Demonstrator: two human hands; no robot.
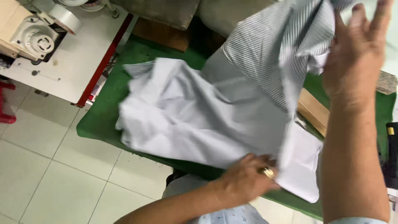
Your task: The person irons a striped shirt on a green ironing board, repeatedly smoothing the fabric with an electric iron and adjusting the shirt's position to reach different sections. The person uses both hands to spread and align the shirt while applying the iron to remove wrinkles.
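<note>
A light grey, finely striped shirt lies crumpled across a green padded board. My left hand, with a gold ring on one finger, grips the shirt's near edge at the front of the board. My right hand is raised at the upper right. Its fingers point up, and its thumb side holds a lifted part of the same shirt, so the cloth hangs down from it in folds. A white inner part of the shirt shows below my right forearm.
A white sewing table with a red edge stands at the left and carries a sewing machine. A wooden block lies on the board at the right. A dark object sits at the right edge. Pale floor tiles lie below.
</note>
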